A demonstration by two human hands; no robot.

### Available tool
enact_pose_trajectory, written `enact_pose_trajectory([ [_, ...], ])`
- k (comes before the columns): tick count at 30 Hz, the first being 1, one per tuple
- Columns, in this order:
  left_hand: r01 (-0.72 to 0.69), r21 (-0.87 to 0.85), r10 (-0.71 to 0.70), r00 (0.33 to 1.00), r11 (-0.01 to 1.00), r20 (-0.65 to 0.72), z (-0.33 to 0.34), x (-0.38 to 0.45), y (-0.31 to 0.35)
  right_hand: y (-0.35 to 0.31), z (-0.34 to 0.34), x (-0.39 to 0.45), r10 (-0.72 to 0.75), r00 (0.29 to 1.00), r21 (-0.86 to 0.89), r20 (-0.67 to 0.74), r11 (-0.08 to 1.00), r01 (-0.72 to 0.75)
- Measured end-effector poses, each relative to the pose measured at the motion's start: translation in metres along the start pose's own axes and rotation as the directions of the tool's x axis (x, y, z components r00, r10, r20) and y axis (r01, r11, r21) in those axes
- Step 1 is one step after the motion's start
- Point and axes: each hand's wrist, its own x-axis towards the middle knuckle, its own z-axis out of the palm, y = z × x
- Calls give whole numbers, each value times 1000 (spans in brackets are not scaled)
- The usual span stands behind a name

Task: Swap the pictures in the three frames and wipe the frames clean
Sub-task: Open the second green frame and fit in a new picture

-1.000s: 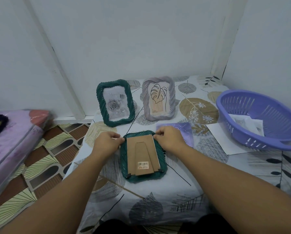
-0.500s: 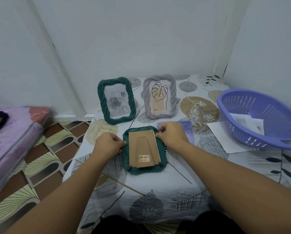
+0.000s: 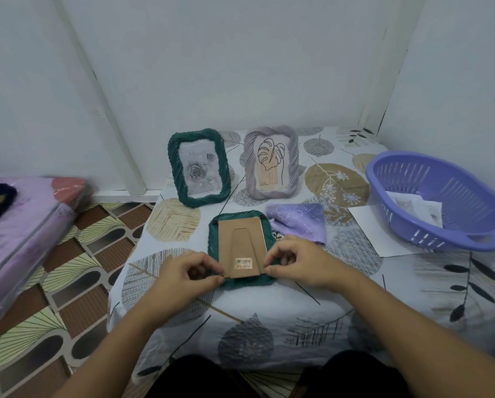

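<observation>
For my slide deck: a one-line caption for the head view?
Both hands pinch the near corners of a face-down green frame's cardboard backing.

Hidden and cut-off bits on my table

Face-down frame (image 3: pixel 242 248): its pic is hidden. Basket (image 3: pixel 441 202) cut off at right edge; papers (image 3: pixel 412 205) inside too blurry to read.

Before you, a face-down green frame (image 3: pixel 242 248) with matt brown cardboard backing (image 3: pixel 240 245); rope-textured upright frames; a purple cloth (image 3: pixel 298 221); a slotted plastic basket (image 3: pixel 438 202); a printed cloth table cover (image 3: pixel 269 305).
</observation>
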Motion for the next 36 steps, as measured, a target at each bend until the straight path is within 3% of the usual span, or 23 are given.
enact_pose_trajectory([
  [21, 25, -48, -26, 999, 999, -27, 2, 0, -3, -4, -2, 2, 40, 999, 29, 25, 999, -41],
  [36, 70, 21, -72, 995, 997, 67, -1, 6, 5, -8, -5, 8, 81, 993, 26, 86, 996, -84],
])
